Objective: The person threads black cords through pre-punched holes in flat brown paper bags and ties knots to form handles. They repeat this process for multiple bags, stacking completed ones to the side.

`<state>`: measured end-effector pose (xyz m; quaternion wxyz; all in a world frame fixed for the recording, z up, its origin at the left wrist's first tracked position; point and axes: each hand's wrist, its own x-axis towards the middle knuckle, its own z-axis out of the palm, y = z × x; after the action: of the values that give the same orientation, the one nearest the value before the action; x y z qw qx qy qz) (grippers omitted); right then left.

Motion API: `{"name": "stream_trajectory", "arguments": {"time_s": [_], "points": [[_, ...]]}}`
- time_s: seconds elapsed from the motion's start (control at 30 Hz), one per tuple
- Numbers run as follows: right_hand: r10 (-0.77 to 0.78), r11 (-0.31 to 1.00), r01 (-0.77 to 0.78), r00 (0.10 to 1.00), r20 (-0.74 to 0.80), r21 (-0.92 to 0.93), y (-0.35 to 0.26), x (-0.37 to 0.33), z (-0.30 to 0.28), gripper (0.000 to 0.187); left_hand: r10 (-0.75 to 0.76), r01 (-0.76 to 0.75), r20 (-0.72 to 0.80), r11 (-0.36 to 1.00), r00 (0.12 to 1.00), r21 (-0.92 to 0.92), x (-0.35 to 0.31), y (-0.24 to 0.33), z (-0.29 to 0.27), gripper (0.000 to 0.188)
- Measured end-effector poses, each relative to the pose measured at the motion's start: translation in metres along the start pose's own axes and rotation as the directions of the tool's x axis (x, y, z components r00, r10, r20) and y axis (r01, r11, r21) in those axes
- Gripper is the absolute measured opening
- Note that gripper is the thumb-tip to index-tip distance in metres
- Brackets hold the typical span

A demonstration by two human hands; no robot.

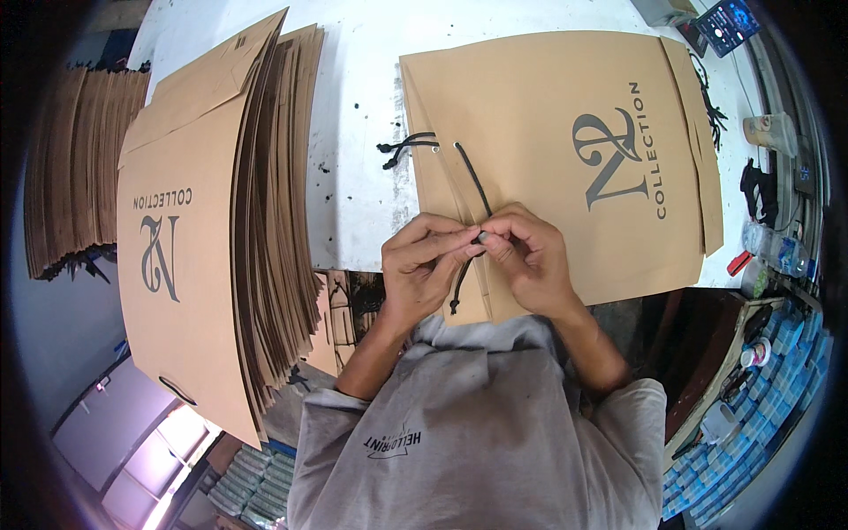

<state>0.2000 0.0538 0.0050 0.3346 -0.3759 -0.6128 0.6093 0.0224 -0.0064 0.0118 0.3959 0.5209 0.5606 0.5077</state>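
Observation:
A brown paper bag (pixel 539 106) with dark printed lettering lies flat on the white table in front of me. From a metal eyelet near its left edge, a black cord (pixel 473 177) runs down to my fingers, and its knotted end hangs below them. My left hand (pixel 422 263) and my right hand (pixel 530 256) meet over the bag's near left corner, fingertips pinched together on this cord. The exact spot they grip is partly hidden by the fingers. A second black cord piece (pixel 402 146) with knotted ends sticks out past the bag's left edge.
To the left stands a thick stack of brown bags (pixel 185 256), with another stack (pixel 84 168) beyond it. Along the right lie a phone (pixel 729 25), a plastic cup (pixel 770 132), black cords (pixel 712 110) and a clear bottle (pixel 786 252). The white table (pixel 358 115) carries dark specks.

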Motion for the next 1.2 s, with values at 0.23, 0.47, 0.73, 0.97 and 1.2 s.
{"name": "stream_trajectory", "arguments": {"time_s": [0.23,0.47,0.73,0.97,1.2], "points": [[0.014,0.988,-0.007,0.999,0.047,-0.155,-0.020,0.003,-0.004,0.011,-0.359,0.306,-0.042,0.845,0.932,-0.438,-0.014,0.022,0.000,0.010],[-0.372,0.706,0.382,0.917,0.148,-0.596,-0.015,0.015,0.022,0.013,0.173,-0.162,-0.115,0.982,0.978,0.100,-0.050,0.044,-0.037,0.002],[-0.276,0.487,0.127,0.961,-0.014,-0.864,-0.030,-0.012,-0.093,0.076,-0.032,0.174,0.560,0.964,0.828,-0.201,-0.092,0.063,-0.045,0.018],[0.303,0.391,0.122,0.919,0.253,-0.912,-0.063,-0.081,-0.066,0.078,0.045,0.371,0.847,0.885,0.530,-0.279,-0.123,0.041,-0.047,0.023],[-0.264,0.634,0.234,0.961,0.077,-0.737,-0.091,-0.087,-0.104,0.039,0.090,0.339,0.739,0.847,0.667,-0.409,-0.139,0.049,-0.019,0.017]]}}
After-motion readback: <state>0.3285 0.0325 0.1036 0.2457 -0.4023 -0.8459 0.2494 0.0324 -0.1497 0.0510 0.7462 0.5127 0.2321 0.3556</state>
